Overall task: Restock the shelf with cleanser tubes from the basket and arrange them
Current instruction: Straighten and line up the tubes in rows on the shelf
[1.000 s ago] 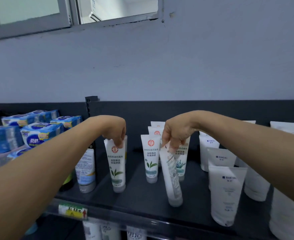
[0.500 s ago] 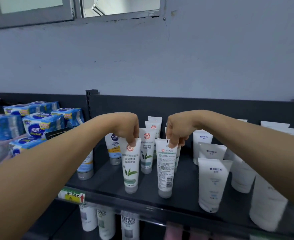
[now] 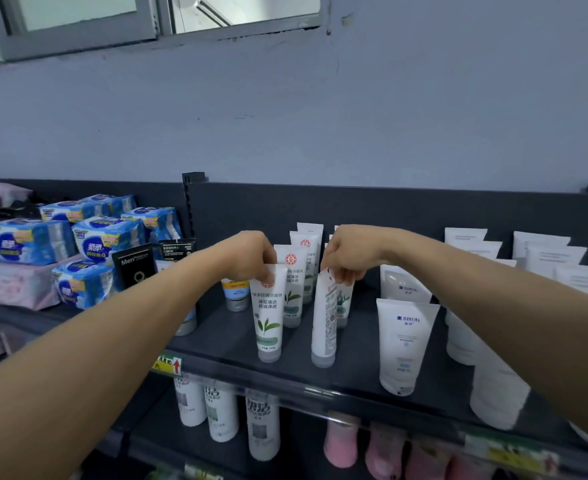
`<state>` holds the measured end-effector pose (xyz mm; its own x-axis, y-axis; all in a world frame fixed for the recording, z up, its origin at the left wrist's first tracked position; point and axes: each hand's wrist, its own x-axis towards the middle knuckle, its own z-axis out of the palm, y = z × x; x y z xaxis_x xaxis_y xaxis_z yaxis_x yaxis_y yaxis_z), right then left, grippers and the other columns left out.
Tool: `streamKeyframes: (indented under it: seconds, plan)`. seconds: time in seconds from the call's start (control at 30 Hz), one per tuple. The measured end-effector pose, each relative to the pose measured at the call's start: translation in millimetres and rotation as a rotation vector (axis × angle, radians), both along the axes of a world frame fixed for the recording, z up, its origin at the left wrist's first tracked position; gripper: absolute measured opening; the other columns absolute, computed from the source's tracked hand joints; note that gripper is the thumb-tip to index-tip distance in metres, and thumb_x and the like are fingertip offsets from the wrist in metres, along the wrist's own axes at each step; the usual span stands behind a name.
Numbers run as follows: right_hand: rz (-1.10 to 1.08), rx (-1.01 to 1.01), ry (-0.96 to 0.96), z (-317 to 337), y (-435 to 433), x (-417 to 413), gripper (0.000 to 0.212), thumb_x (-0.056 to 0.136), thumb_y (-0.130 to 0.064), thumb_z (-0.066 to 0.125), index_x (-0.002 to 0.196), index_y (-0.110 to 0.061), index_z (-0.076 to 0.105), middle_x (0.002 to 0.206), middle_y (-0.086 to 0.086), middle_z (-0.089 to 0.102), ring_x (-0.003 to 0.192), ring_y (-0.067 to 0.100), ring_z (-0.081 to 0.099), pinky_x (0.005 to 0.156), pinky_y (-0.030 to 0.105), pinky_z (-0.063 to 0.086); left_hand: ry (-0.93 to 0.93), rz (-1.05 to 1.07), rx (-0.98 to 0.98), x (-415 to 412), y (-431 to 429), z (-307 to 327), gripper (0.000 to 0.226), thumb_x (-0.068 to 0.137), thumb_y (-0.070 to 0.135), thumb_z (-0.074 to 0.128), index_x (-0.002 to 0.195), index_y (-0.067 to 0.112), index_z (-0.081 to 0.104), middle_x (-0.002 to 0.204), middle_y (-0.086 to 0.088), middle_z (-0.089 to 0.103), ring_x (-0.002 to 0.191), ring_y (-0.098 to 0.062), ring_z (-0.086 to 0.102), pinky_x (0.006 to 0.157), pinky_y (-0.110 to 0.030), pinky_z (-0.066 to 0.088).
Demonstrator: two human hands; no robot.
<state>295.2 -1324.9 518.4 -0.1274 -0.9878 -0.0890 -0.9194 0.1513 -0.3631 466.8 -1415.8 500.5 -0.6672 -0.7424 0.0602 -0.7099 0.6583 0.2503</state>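
Observation:
Two white cleanser tubes stand cap-down near the front of the dark shelf (image 3: 354, 379). My left hand (image 3: 251, 256) pinches the top of the left tube (image 3: 267, 317), which shows a green leaf and faces front. My right hand (image 3: 346, 256) pinches the top of the right tube (image 3: 324, 323), which is turned sideways so its printed back shows. Behind them stand more tubes of the same kind (image 3: 294, 292) in rows. No basket is in view.
Larger white tubes (image 3: 405, 344) stand on the right of the shelf. Blue tissue packs (image 3: 105, 237) and a black box (image 3: 134, 268) are on the left. A lower shelf holds white tubes (image 3: 261, 427) and pink bottles (image 3: 341, 441).
Both hands have kept hold of their tubes. The right tube has turned from facing me with its back label to edge-on. The view has shifted slightly.

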Motion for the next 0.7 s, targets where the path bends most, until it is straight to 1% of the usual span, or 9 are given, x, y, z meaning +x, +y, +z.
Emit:
streamKeyframes:
  seconds: [0.07, 0.17, 0.23, 0.3, 0.37, 0.43, 0.5, 0.57, 0.7]
  plan:
    - [-0.019, -0.001, -0.031, -2.6, -0.1, 1.5, 0.033, 0.093, -0.029, 0.051, 0.091, 0.001, 0.066, 0.081, 0.010, 0.071, 0.072, 0.024, 0.068, 0.060, 0.025, 0.055, 0.045, -0.010, 0.012, -2.7, 2.3, -1.8, 0.008, 0.076, 0.016, 0.073, 0.083, 0.012, 0.073, 0.079, 0.001, 0.066, 0.074, -0.015, 0.054, 0.066, -0.026, 0.044]
    - [-0.040, 0.006, 0.005, -6.1, 0.4, 5.6, 0.047, 0.087, -0.050, 0.058, 0.096, -0.004, 0.066, 0.084, 0.007, 0.069, 0.064, 0.018, 0.066, 0.055, 0.022, 0.053, 0.086, -0.032, 0.025, -8.7, 4.8, -3.2, 0.007, 0.075, 0.014, 0.074, 0.082, 0.016, 0.072, 0.080, 0.002, 0.067, 0.077, -0.014, 0.056, 0.067, -0.025, 0.046]
    - [-0.046, -0.005, -0.003, -7.1, 0.3, 7.4, 0.038, 0.085, -0.039, 0.065, 0.100, -0.005, 0.066, 0.087, 0.006, 0.065, 0.064, 0.018, 0.065, 0.057, 0.023, 0.056, 0.083, -0.047, 0.033, -11.3, 3.8, -2.8, 0.017, 0.076, 0.014, 0.074, 0.093, 0.014, 0.074, 0.084, 0.002, 0.067, 0.080, -0.014, 0.058, 0.071, -0.027, 0.046]
    - [-0.062, -0.034, -0.017, -7.0, 0.1, 9.6, 0.023, 0.086, -0.014, 0.065, 0.107, -0.006, 0.060, 0.090, 0.005, 0.060, 0.063, 0.021, 0.066, 0.056, 0.025, 0.058, 0.084, -0.059, 0.040, -12.4, 0.2, -2.4, 0.024, 0.076, 0.014, 0.074, 0.100, 0.012, 0.072, 0.084, 0.003, 0.065, 0.079, -0.015, 0.058, 0.071, -0.026, 0.045]
    - [-0.083, -0.049, 0.000, -8.0, -0.5, 10.9, 0.031, 0.085, 0.002, 0.059, 0.112, -0.011, 0.053, 0.096, 0.007, 0.054, 0.066, 0.026, 0.067, 0.059, 0.032, 0.060, 0.089, -0.072, 0.052, -12.7, -4.2, -2.4, 0.026, 0.077, 0.015, 0.074, 0.103, 0.011, 0.071, 0.085, 0.000, 0.066, 0.075, -0.017, 0.057, 0.070, -0.026, 0.046]
    - [-0.096, -0.054, 0.041, -8.2, -0.5, 10.9, 0.030, 0.084, 0.006, 0.057, 0.111, -0.008, 0.055, 0.098, 0.008, 0.055, 0.074, 0.031, 0.070, 0.066, 0.036, 0.061, 0.093, -0.090, 0.077, -12.5, -8.7, -2.2, 0.026, 0.078, 0.015, 0.074, 0.103, 0.009, 0.070, 0.082, 0.000, 0.065, 0.072, -0.019, 0.060, 0.069, -0.027, 0.050]
    - [-0.107, -0.044, 0.058, -7.4, -0.3, 9.8, 0.019, 0.083, 0.007, 0.057, 0.093, -0.008, 0.061, 0.087, 0.004, 0.060, 0.070, 0.025, 0.070, 0.062, 0.030, 0.060, 0.101, -0.116, 0.110, -11.1, -12.0, -2.3, 0.027, 0.078, 0.014, 0.075, 0.104, 0.008, 0.069, 0.079, 0.002, 0.064, 0.078, -0.025, 0.066, 0.074, -0.031, 0.056]
    - [-0.123, -0.032, 0.056, -4.4, 0.8, 10.1, 0.015, 0.082, 0.006, 0.059, 0.082, -0.009, 0.063, 0.074, 0.000, 0.063, 0.060, 0.015, 0.067, 0.056, 0.022, 0.058, 0.098, -0.152, 0.125, -10.4, -15.2, -2.0, 0.028, 0.078, 0.014, 0.075, 0.104, 0.008, 0.069, 0.080, 0.002, 0.065, 0.084, -0.027, 0.069, 0.080, -0.035, 0.058]
    - [-0.131, -0.005, 0.064, -1.2, 4.0, 13.8, 0.012, 0.083, 0.004, 0.062, 0.086, -0.007, 0.065, 0.070, -0.001, 0.063, 0.061, 0.015, 0.068, 0.056, 0.021, 0.057, 0.076, -0.218, 0.130, -8.6, -19.2, -0.6, 0.017, 0.078, 0.014, 0.075, 0.094, 0.009, 0.072, 0.088, -0.005, 0.070, 0.087, -0.029, 0.071, 0.079, -0.036, 0.059]
